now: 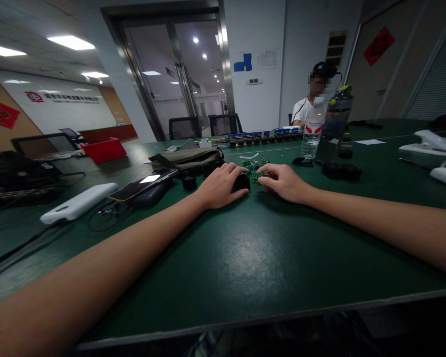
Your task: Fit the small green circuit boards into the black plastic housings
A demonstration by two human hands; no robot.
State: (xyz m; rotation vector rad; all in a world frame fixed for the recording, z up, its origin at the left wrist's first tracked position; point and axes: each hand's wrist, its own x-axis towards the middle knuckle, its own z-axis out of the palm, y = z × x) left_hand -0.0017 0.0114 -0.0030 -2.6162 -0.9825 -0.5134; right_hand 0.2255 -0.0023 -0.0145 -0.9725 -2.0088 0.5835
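Right hand [284, 183]: thumb and fingertips closed in a narrow pinch on the right edge of a small green circuit board [259, 177], which sits just above the table [245, 277] or on it; I cannot tell which. Left hand [223, 186], at nine o'clock from the board: fingers arched over a black block [241, 183], thumb along its near side, so the block is held between them; firmness of that hold cannot be judged.

Handling, in my assessment: the board should be light, stiff and fragile, best taken by its bare edges and not across its face. The block looks rigid and should be easy to span from the sides (its smooth-looking surface might slip a little).

Just beyond the board, at about eleven o'clock, lies a cluster of green parts [250, 165]. At ten o'clock is a grey pouch [196, 157]; at nine, a phone [144, 184]; at two, a clear bottle [312, 136].

Markings: none legible on the board or block. The bottle label carries red marks, unreadable from here. The wall sign [65, 96], far off at ten o'clock, shows a red logo and Chinese characters too blurred to transcribe. The red diamond [379, 46], at two, reads "福".
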